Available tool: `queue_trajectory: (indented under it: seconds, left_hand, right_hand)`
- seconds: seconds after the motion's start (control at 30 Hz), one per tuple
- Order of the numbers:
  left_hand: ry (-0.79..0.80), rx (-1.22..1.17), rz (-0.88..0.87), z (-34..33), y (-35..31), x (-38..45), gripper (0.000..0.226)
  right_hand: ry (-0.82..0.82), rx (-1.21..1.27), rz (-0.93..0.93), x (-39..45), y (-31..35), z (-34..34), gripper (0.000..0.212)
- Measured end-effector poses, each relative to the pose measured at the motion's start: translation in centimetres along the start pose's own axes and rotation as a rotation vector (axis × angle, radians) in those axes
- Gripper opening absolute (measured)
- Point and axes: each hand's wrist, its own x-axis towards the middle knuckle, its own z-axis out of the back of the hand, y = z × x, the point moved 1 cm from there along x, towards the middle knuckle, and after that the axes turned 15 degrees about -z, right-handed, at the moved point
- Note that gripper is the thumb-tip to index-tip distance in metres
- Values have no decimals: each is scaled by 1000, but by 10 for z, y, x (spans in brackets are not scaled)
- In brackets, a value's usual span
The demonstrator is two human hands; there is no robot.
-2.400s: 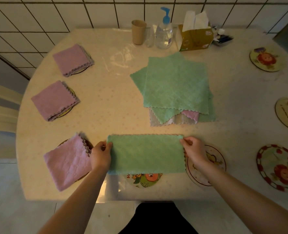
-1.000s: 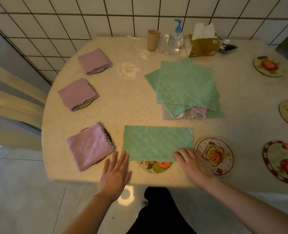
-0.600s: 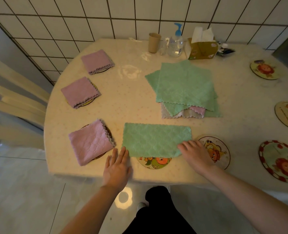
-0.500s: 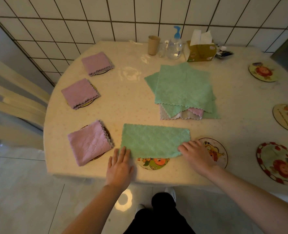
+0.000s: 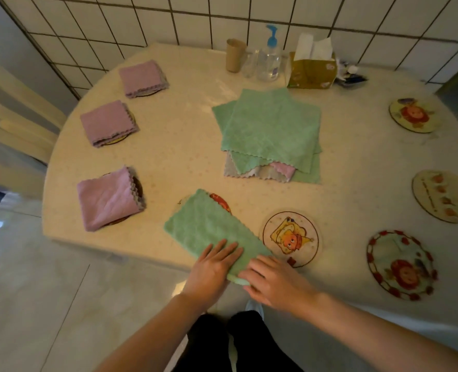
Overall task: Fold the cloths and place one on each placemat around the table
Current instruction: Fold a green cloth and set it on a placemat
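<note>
1. The green cloth, folded to a long strip, lies slanted at the lower centre of the frame on the tabletop, partly covering a placemat.
2. The left hand rests flat on its near end, the grip apart with straight fingers.
3. The right hand touches the same end; whether its grip pinches the cloth, I cannot tell.
4. Three pink folded cloths lie on placemats at the left.
5. A pile of unfolded cloths sits at the centre.
</note>
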Motion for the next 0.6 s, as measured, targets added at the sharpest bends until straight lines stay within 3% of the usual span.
queue_trajectory:
  seconds: [0.13,0.2,0.27,0.4,0.5,0.6]
  left_hand:
    - [76,77,-63,-15,1,-20,64]
    - [135,122,-43,-16,-3,-28,71]
    - [120,141,-30,-17,-7,-33,62]
    - [31,88,80,-20,-15,-39,55]
    - [-64,-173,122,-22,-13,-42,55]
    - [-166,-494,299,-9,-9,-42,37]
  right_hand:
    - [84,108,-28,2,-38,-3,28]
    - [256,52,-51,13,-50,-4,62]
    - [417,-30,-9,26,-53,-4,85]
    - [529,-178,241,49,-54,-13,87]
    - [534,-178,312,55,-65,-22,88]
    - [559,-79,287,60,-71,-21,85]
